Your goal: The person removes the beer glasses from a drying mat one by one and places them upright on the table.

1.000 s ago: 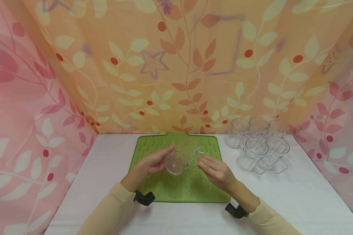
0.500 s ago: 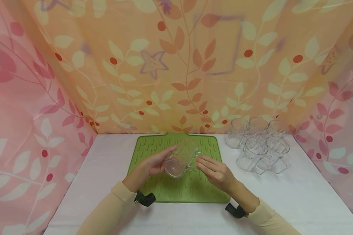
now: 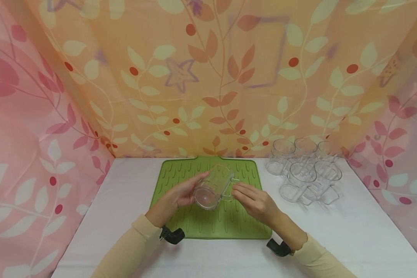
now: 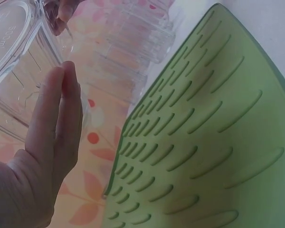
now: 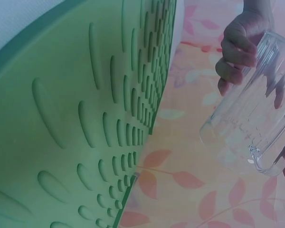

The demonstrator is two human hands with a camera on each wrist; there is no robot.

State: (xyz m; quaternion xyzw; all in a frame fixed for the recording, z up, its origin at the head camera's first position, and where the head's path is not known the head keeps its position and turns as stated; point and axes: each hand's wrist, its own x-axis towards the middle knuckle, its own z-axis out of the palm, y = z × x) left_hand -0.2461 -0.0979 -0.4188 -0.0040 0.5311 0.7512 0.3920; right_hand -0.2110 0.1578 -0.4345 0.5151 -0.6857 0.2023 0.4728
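Observation:
A clear mug (image 3: 212, 186) is held tilted above the green ridged mat (image 3: 229, 226), its base toward me and its rim pointing away. My left hand (image 3: 185, 193) holds the mug's body from the left, with the fingers around its side. On the right, my right hand (image 3: 253, 201) pinches the handle. The left wrist view shows lettering on the base of the mug (image 4: 12, 52), too faint to read fully. In the right wrist view the curled fingers of the left hand (image 5: 240, 50) lie against the mug (image 5: 249, 114), and the right hand is partly cut off.
Several more clear mugs (image 3: 303, 173) stand close together at the back right of the white table (image 3: 333, 227). Patterned cloth (image 3: 212, 77) hangs behind the table and along both sides. A dark wrist-camera mount (image 3: 173, 235) sits at each wrist.
The mug has tilted very slightly, and its base has come a little lower than one second ago. Both hands keep their hold and have barely moved.

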